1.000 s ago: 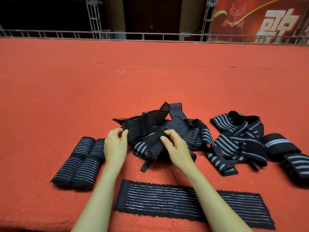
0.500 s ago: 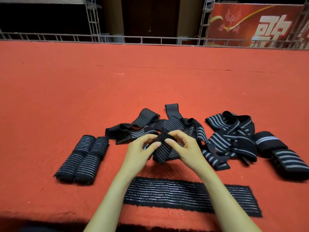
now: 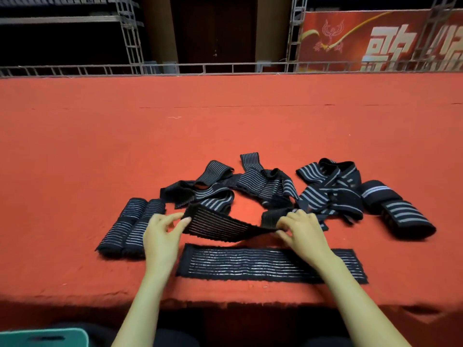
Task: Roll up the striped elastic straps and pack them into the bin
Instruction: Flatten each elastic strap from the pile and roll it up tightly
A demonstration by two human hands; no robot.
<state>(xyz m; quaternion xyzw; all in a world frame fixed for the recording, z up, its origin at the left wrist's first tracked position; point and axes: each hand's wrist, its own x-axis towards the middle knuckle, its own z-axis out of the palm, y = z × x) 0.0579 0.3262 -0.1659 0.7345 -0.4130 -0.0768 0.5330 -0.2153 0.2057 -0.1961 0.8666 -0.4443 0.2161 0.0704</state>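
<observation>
A black elastic strap with thin pale stripes, the held strap (image 3: 220,225), is stretched between two bare hands just behind the flat strap (image 3: 270,265), which is laid out lengthwise near the front edge of the red-covered surface (image 3: 225,126). The held strap's left end is pinched between the thumb and fingertips of the left hand (image 3: 160,232). Its right end is pinched by the right hand (image 3: 304,232), whose fingers are curled over it. The held strap is raised off the covering and sags a little in the middle.

Left of the flat strap, two rolled straps (image 3: 130,227) are set side by side, touching. Behind the flat strap, beyond the hands, a loose tangle of straps (image 3: 250,186) is heaped. Right of that, a second tangle (image 3: 330,194) with wider stripes is seen, with two broad-striped rolls (image 3: 398,214) just beside it.

Well in front of the flat strap, at the lower left, part of a teal object (image 3: 42,338) is shown; what it is cannot be told. Far behind, a metal railing (image 3: 225,68) and a red banner (image 3: 375,43) are seen.
</observation>
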